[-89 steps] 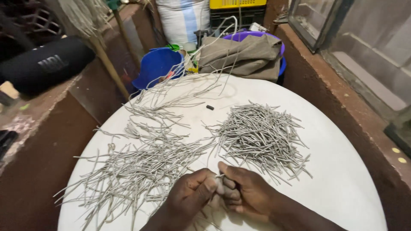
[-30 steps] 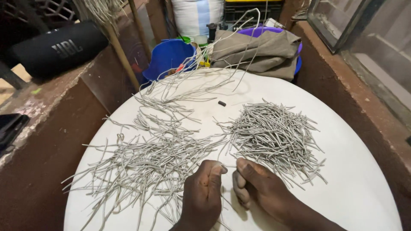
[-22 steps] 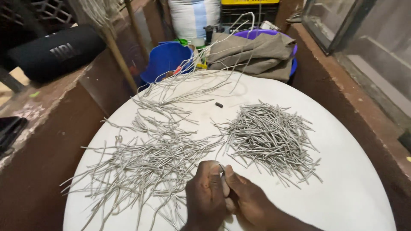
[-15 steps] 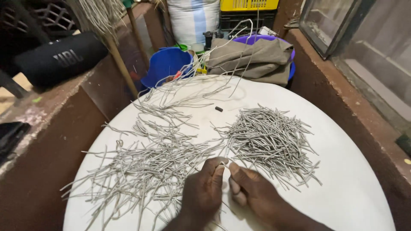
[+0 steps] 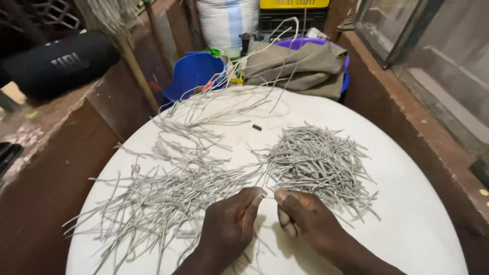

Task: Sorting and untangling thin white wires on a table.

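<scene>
Both my hands rest at the near edge of a round white table [image 5: 407, 168]. My left hand [image 5: 232, 224] and my right hand [image 5: 303, 219] pinch the two ends of a thin grey wire piece [image 5: 269, 195] held between their fingertips. Left of my hands spreads a loose pile of long grey wire strands [image 5: 168, 188]. Beyond my right hand lies a tidier heap of short cut grey wire pieces [image 5: 316, 160]. Longer curled strands [image 5: 224, 104] trail off the far edge.
A small dark bit [image 5: 256, 127] lies mid-table. Behind the table stand a blue bucket [image 5: 196, 74], a purple basin with a folded brown cloth [image 5: 300, 63] on it, a white sack [image 5: 226, 20] and a wooden stick [image 5: 135, 66]. A black cylindrical speaker [image 5: 58, 63] sits on the left ledge.
My hands drew together over one wire piece, then moved slightly apart, with the piece now held between both fingertips. The camera view shifted a little.
</scene>
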